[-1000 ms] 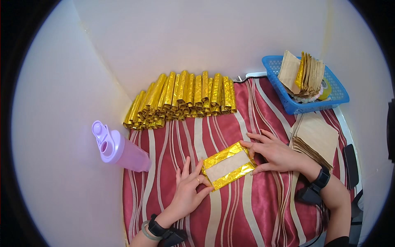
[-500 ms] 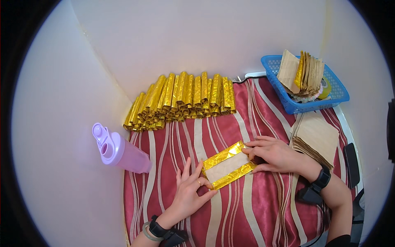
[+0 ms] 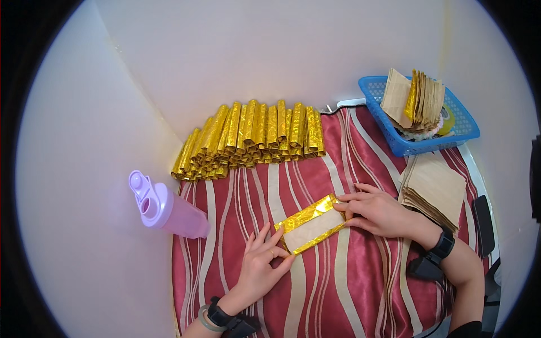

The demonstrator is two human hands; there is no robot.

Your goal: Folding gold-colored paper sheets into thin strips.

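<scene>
A sheet of gold foil paper (image 3: 311,231) with a pale inner face lies between my hands, its two long gold edges folded inward. The near gold edge looks narrower than the far one and seems tilted up. My left hand (image 3: 264,260) pinches the sheet's left end between thumb and fingers. At the right end, my right hand (image 3: 378,213) grips it with thumb below and fingers above. Behind them rests a heap of folded gold paper bars (image 3: 251,135), stacked in layers. Right of my right hand sits a stack of tan paper sheets (image 3: 437,186).
A blue plastic basket (image 3: 403,147) at the far right holds more paper bundles and a roll of tape. On the left stands a purple shaker bottle (image 3: 180,214), leaning outward in view. A red striped cloth (image 3: 236,208) covers the table. A black phone-like object (image 3: 483,226) lies at the right edge.
The near gold edge of the sheet has turned up and shows narrower. My left thumb and right thumb have shifted slightly away from me with it.
</scene>
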